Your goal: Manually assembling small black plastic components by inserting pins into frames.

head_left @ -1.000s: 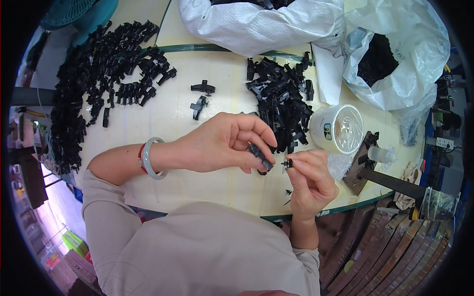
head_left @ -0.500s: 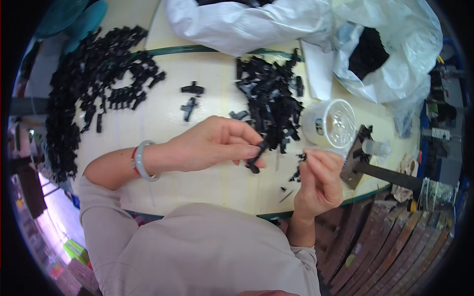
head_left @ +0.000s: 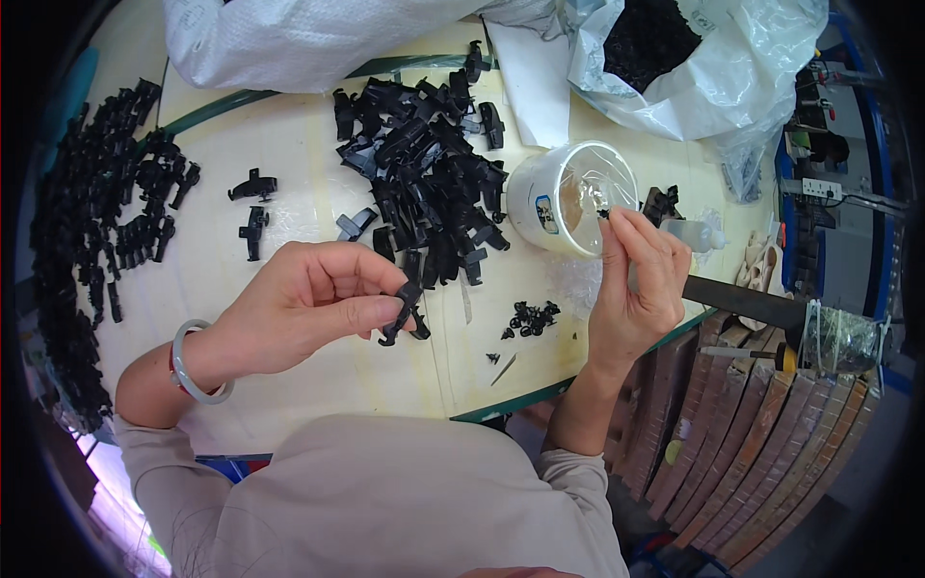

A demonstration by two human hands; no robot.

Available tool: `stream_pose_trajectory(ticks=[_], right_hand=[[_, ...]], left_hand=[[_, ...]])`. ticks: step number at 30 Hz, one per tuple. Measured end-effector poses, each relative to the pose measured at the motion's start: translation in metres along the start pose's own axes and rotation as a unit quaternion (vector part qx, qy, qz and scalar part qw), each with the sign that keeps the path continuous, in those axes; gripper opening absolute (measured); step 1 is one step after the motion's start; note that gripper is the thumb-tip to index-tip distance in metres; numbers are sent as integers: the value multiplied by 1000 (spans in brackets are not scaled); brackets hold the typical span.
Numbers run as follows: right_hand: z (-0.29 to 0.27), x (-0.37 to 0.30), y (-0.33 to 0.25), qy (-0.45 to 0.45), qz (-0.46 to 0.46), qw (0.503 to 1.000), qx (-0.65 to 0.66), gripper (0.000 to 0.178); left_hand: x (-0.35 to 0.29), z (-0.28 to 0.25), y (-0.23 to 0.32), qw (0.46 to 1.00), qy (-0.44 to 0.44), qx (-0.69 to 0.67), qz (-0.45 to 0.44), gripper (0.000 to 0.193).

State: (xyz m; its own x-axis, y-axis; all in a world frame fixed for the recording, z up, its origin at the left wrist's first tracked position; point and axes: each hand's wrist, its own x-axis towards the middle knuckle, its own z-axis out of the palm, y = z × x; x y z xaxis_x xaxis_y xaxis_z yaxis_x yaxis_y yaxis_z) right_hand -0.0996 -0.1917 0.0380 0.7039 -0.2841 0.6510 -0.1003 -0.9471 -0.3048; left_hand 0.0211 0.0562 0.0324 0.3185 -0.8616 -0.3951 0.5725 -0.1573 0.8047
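Note:
My left hand (head_left: 299, 308) pinches a black plastic bracket (head_left: 409, 301) between thumb and fingers, low in front of a heap of similar black brackets (head_left: 424, 173). Further right, my right hand (head_left: 641, 284) is raised with thumb and fingertips closed on a tiny black clip (head_left: 604, 214), seen against the mouth of a white tub (head_left: 525, 202). A small pile of black clips (head_left: 532, 319) lies on the table between my hands. Left of the heap, two single brackets (head_left: 253, 185) lie apart from the rest.
Many black parts (head_left: 106, 212) spread along the left side. White sacks (head_left: 289, 43) stand at the back, one (head_left: 742, 91) open with black parts inside. A small clear bottle (head_left: 696, 234) and a dark metal bar (head_left: 747, 301) are at the right. Stacked brown boards (head_left: 752, 443) stand beyond the table edge.
The view has shifted, so the table's things appear further left. My right hand has risen from beside the small clips to in front of the tub. My left hand still holds the bracket.

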Motion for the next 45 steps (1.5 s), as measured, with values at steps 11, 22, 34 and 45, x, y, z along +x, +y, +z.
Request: stream_pose_trajectory(ticks=[11,22,34,45], right_hand=[[2,2,-3,-5,1,999,-37,21],[-14,-8,2,71,214,928,298,18],[-31,-3,5,26,394,641,658,16],[-7,-22,-55,-73,25,957,279,27]], left_hand=[[1,-2,1,1000,4,-27,-3,13],[3,2,1,998,-12,-60,-13,13],[0,-1,0,996,8,-73,-41,14],[6,5,-7,993,-29,-109,-42,23]])
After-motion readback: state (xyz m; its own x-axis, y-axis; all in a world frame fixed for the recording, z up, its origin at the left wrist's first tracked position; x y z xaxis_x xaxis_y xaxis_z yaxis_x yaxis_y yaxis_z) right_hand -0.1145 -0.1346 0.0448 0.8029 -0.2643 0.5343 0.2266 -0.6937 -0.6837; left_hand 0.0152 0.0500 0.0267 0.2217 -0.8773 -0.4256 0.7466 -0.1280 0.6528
